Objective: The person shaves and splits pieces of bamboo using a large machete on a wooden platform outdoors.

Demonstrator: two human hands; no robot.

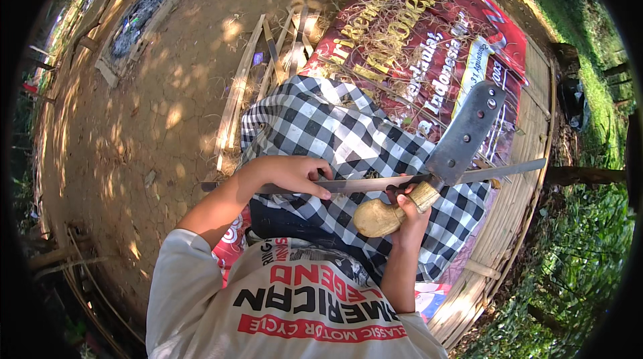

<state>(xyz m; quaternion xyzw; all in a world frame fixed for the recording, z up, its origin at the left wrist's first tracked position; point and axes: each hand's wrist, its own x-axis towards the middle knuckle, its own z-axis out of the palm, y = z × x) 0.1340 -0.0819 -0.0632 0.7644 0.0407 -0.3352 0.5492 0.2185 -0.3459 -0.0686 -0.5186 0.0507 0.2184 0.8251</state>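
Wrapped round the pale wooden handle (380, 217) of a broad-bladed chopping knife (467, 132) is my right hand (414, 215). The dark blade, with several round holes, points up and away to the right. A long, thin, flat strip (362, 185), probably bamboo, lies crosswise over my lap, passing under the knife near the base of its blade. My left hand (299, 175) is curled on this strip, thumb pressed against it. Under both hands, a black-and-white checked cloth (355, 131) covers my legs.
A printed red banner (408, 31) strewn with thin shavings (385, 41) covers part of a bamboo platform (532, 114). Several long split strips (242, 88) lie left of the cloth. An ash-filled frame (137, 24) sits on the dirt ground at far left. Greenery borders the right.
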